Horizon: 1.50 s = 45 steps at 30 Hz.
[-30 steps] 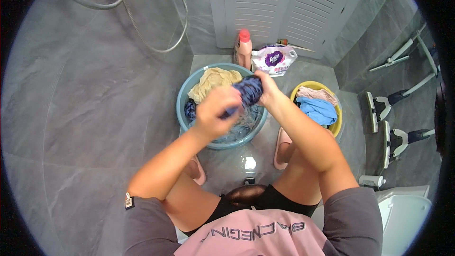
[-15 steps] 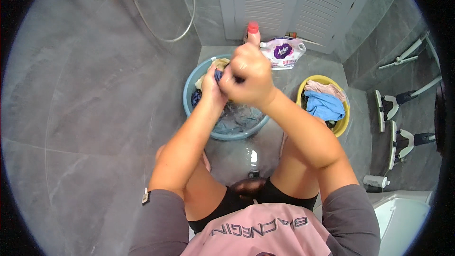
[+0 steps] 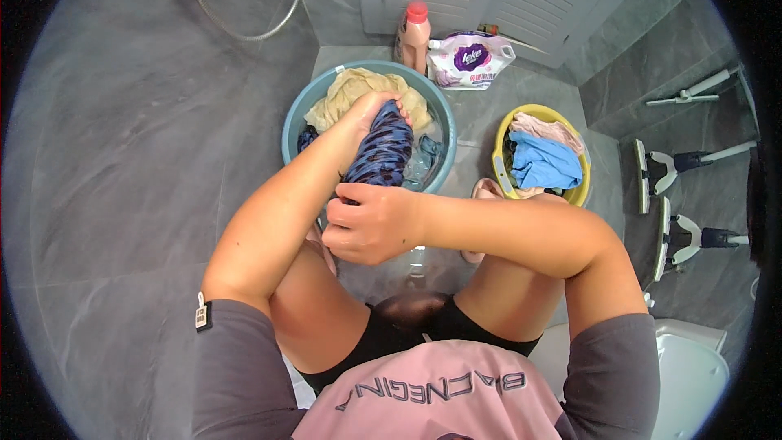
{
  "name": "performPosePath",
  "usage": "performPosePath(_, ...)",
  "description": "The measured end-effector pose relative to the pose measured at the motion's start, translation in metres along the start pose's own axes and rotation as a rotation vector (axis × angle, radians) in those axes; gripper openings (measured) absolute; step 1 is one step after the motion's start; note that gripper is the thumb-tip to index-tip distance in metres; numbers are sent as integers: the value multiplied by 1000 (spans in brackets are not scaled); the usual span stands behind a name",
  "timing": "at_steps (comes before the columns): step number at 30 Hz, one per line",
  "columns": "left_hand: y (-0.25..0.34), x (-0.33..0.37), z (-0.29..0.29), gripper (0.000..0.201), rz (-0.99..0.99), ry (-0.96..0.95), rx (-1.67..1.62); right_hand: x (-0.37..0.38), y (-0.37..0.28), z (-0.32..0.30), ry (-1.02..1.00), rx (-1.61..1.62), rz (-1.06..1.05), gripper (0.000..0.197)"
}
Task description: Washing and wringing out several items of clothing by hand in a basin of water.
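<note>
Both hands are clenching one dark blue patterned garment (image 3: 380,149), twisted into a tight rope. The left hand (image 3: 368,106) is gripping its far end above the blue basin (image 3: 295,126), and the right hand (image 3: 371,222) is closing around the near end, just in front of the basin's rim and over the knees. The cloth is running stretched between the two fists, so by the look of it the piece is being wrung out, with the wringing well under way but not finished.

In the basin a beige garment (image 3: 358,88) is lying heaped at the far side, and some darker and teal cloth is sitting in what is probably soapy water, though the surface is hard to make out; these pieces seem to be waiting for the same handling. To the right, the yellow basin (image 3: 498,165) is holding a light blue cloth (image 3: 544,163) and a pink one. A pink bottle (image 3: 414,30) and a white refill pouch (image 3: 471,59) are standing behind the basins against the wall.
</note>
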<state>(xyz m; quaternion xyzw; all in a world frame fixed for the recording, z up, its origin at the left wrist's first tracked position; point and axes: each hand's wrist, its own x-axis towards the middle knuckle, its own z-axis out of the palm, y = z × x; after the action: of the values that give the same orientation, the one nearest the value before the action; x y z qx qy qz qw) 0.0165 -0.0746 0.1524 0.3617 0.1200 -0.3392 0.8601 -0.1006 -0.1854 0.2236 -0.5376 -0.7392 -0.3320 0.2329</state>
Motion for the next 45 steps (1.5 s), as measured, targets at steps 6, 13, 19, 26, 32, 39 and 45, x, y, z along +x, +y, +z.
performPosePath(6,-25,44,-46,19,-67,246,191,-26,-4,44,-205,-129,-59,21)
performPosePath(13,-3,71,-50,19,14,324,937,-43,3,92,-423,-223,-194,25)
performPosePath(19,9,48,-2,30,201,392,542,-45,7,70,-330,-185,-179,22)
performPosePath(26,30,-7,49,22,363,322,141,-60,21,36,-427,-166,-273,11)
performPosePath(32,51,-53,40,24,697,354,236,-47,10,0,-801,255,116,15)
performPosePath(39,62,-94,64,29,1056,240,487,-116,7,-8,-658,698,1038,47)
performPosePath(45,60,-107,74,34,1388,402,784,-80,22,-23,120,853,2162,51)
